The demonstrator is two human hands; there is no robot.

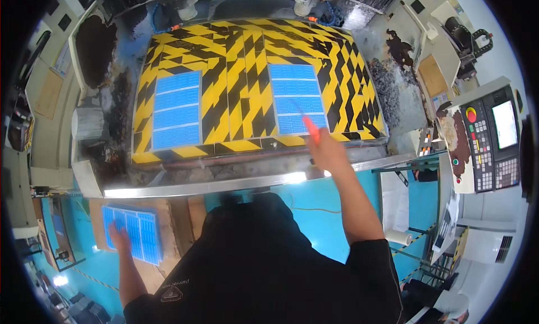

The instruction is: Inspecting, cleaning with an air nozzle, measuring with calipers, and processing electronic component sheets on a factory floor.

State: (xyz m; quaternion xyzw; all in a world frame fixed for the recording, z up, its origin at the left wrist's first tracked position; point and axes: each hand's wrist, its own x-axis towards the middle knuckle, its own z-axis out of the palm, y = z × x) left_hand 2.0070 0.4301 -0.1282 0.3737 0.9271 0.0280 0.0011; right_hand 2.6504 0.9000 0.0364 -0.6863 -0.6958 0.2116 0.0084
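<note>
My right hand (329, 153) is closed around a red-handled tool (310, 128) with a thin shaft. The shaft points up and left over the right blue slotted panel (295, 88); whether its tip touches is unclear. This panel lies on a bed (238, 113) covered in yellow and black stripes. A second blue panel (177, 108), with pale cross strips, lies on the bed's left part. At lower left, my left hand (120, 238) is over another blue panel (143, 234), its fingers stretched out and slightly blurred. That panel rests on brown cardboard (163, 211).
A metal rail (252, 182) runs between me and the striped bed. To the right stands a control panel (488, 138) with a screen, keys and a red knob. Machine parts (303, 4) hang beyond the bed. A white roll (398, 237) sits at lower right.
</note>
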